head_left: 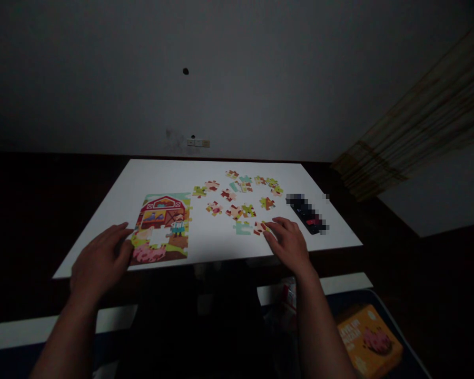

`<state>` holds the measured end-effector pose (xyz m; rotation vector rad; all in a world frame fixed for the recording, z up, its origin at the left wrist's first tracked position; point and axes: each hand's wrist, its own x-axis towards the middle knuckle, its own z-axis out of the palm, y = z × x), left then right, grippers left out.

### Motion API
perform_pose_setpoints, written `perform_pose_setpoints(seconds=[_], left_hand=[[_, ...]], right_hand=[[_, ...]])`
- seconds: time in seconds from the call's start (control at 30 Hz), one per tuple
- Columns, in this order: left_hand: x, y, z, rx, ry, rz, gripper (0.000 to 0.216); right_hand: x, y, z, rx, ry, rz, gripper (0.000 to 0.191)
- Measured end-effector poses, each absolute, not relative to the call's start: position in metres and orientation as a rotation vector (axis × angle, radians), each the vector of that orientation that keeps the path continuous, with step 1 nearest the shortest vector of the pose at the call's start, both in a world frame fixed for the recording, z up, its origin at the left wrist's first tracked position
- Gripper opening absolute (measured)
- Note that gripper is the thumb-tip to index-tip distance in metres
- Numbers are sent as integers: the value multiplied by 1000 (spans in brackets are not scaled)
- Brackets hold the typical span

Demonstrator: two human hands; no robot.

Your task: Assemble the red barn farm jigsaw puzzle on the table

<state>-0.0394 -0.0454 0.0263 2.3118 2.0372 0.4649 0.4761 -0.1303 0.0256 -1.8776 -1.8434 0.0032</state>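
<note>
1. Head view: left hand [99, 261], fingers spread and holding nothing, presses the puzzle [163, 227] edge, likely steadying it.
2. Right hand [288, 243], fingers loose, touches a loose piece [259, 227] among scattered pieces [240, 195] on the table [158, 176].

White table [158, 176]: farm puzzle [161, 227], loose pieces [239, 197], phone [307, 212].
</note>
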Motion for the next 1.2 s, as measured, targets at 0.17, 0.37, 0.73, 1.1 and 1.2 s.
perform_pose_setpoints(seconds=[0.17,0.37,0.73,1.1,1.2], left_hand=[[-39,-45,27,2312,2036,450,60],[-37,-46,29,2299,2032,472,56],[-38,-46,30,2295,2015,483,52],[-37,-47,30,2279,2006,514,48],[-38,-46,30,2301,1994,503,48]], right_hand=[[478,-131,26,-1877,-1859,35,40],[476,-132,28,-1913,-1858,62,40],[477,-131,36,-1923,-1859,187,35],[483,-126,31,-1915,-1894,219,34],[485,-127,31,-1900,-1886,223,32]])
